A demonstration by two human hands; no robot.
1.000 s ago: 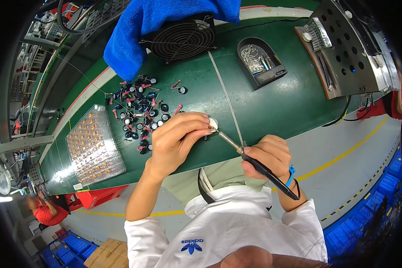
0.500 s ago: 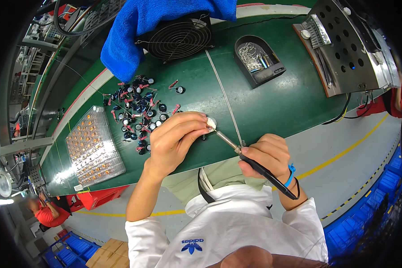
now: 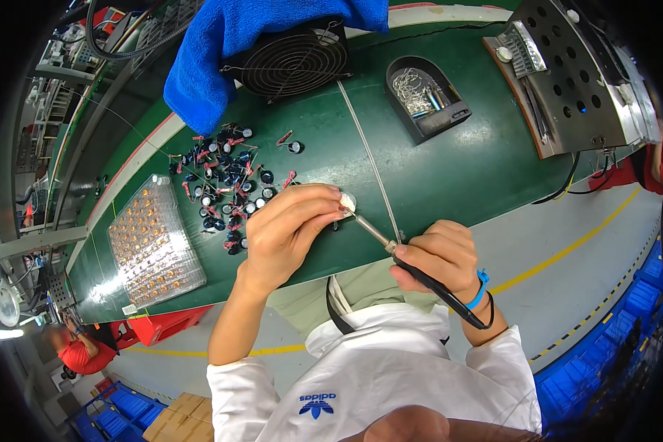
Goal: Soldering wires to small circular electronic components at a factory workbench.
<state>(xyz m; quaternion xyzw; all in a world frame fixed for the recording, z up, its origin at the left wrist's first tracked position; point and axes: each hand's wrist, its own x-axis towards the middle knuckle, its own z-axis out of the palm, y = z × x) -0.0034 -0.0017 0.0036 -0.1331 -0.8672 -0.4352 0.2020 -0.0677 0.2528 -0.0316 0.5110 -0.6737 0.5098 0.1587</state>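
Note:
Between its fingertips my left hand [image 3: 287,232] pinches a small round whitish part [image 3: 348,202] above the near edge of the green table. Part of it is hidden behind the fingers. My right hand [image 3: 443,258] grips the black handle of a soldering iron [image 3: 376,233], whose metal tip reaches the whitish part. The iron's cord bends back past a blue wristband. To the left of my left hand lies a loose heap of small dark cylinders [image 3: 232,173] with silvery ends and pinkish-red leads. One dark cylinder [image 3: 295,147] lies apart from the heap.
A clear plastic tray [image 3: 155,250] with rows of orange-coloured parts lies at the left. A black fan [image 3: 295,62] under a blue towel [image 3: 202,74] stands at the back. Right of it sits a black bin [image 3: 446,125] with thin metal pieces, then a perforated metal box [image 3: 567,88].

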